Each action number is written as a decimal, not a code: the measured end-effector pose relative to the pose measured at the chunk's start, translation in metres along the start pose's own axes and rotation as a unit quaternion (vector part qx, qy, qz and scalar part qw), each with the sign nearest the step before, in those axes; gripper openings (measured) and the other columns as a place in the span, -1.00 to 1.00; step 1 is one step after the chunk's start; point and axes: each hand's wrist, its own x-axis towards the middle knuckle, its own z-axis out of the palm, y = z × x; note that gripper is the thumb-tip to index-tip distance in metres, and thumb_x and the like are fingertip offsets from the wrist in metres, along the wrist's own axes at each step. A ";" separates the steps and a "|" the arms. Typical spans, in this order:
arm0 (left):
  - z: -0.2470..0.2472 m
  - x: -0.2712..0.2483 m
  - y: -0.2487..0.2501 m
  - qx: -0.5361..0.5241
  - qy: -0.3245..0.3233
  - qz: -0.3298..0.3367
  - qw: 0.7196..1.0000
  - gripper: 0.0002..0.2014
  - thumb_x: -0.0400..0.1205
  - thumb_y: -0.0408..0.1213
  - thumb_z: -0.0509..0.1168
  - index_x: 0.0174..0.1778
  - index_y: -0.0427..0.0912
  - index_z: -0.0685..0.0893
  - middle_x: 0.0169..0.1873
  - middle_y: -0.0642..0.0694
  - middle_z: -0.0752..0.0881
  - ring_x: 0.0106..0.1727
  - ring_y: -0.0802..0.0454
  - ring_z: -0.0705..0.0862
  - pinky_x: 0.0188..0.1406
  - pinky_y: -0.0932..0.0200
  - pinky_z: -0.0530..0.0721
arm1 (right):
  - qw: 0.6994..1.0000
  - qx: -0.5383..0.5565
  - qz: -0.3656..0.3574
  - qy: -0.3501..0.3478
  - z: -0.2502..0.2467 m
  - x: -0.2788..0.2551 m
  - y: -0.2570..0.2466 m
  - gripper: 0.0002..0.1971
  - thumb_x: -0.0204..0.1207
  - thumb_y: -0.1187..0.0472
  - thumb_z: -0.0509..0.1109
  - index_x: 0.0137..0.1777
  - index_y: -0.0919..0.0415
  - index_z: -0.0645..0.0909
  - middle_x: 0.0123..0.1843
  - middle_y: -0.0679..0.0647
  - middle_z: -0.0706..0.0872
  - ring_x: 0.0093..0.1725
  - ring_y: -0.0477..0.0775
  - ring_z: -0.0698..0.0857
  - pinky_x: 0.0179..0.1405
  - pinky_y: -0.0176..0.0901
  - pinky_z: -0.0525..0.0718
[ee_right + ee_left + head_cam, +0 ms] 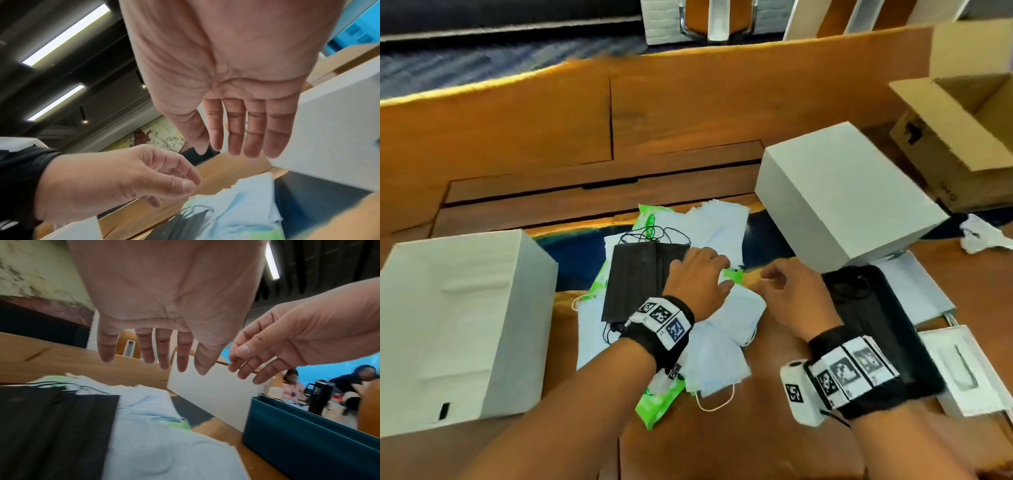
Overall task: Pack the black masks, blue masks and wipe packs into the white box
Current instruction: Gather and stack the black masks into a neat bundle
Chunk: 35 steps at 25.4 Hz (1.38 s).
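A mixed pile lies on the table in front of me. It holds a stack of black masks [640, 274], loose blue masks [722, 339] and green wipe packs [661, 394]. My left hand [709, 274] hovers over the pile's middle with straight, spread fingers [164, 356] and holds nothing. My right hand [784, 284] hangs just to its right, fingers [236, 142] relaxed and empty, above the blue masks' edge. One white box [458, 318] stands left of the pile, a second white box [842, 195] at the back right.
A dark teal bin [876, 318] with black masks inside sits right of my right hand. Beyond it are a small white carton [962, 370], crumpled paper [983, 236] and an open cardboard box [962, 130]. People sit far off in the left wrist view.
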 end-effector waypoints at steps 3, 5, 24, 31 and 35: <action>-0.011 -0.016 -0.046 -0.019 -0.001 -0.064 0.998 -0.63 0.66 0.01 0.25 0.37 0.01 0.57 0.34 -0.02 0.55 0.42 -0.11 0.43 0.29 -0.20 0.50 | 0.998 -0.009 -0.007 -0.058 0.038 0.018 -0.034 -0.85 0.54 0.10 0.45 0.04 0.11 0.68 -0.01 -0.03 0.71 -0.03 0.01 0.66 -0.05 -0.21 0.54; -0.014 -0.027 -0.077 -0.042 -0.002 -0.106 0.993 -0.62 0.65 -0.01 0.27 0.37 -0.01 0.56 0.34 -0.04 0.54 0.42 -0.13 0.44 0.31 -0.21 0.53 | 0.996 -0.012 -0.022 -0.083 0.063 0.025 -0.055 -0.84 0.53 0.11 0.45 0.07 0.12 0.68 0.03 -0.04 0.71 0.00 0.01 0.68 0.02 -0.20 0.58; 0.007 -0.031 -0.170 -0.331 0.064 -0.303 0.892 -0.31 0.49 -0.36 0.52 0.51 -0.19 0.39 0.32 -0.20 0.57 0.29 -0.13 0.59 0.27 0.05 0.61 | 0.973 0.100 0.199 -0.052 0.168 0.071 -0.082 -0.30 0.41 0.16 0.56 0.47 0.27 0.30 0.19 0.22 0.68 0.23 0.24 0.67 0.10 -0.15 0.53; 0.014 -0.029 -0.180 -0.379 0.064 -0.314 0.868 -0.31 0.49 -0.42 0.52 0.53 -0.11 0.44 0.29 -0.14 0.51 0.33 -0.08 0.55 0.37 0.09 0.56 | 0.972 0.078 0.213 -0.056 0.172 0.077 -0.078 -0.60 0.41 0.13 0.58 0.18 0.25 0.59 0.04 0.06 0.60 0.13 0.11 0.65 0.04 -0.21 0.50; 0.017 -0.026 -0.178 -0.309 0.050 -0.318 0.895 -0.38 0.47 -0.19 0.56 0.44 -0.17 0.53 0.32 -0.20 0.49 0.34 -0.12 0.53 0.40 0.05 0.52 | 0.975 0.079 0.204 -0.032 0.172 0.077 -0.079 -0.63 0.38 0.13 0.59 0.10 0.21 0.56 0.14 0.12 0.58 0.11 0.13 0.64 0.09 -0.13 0.57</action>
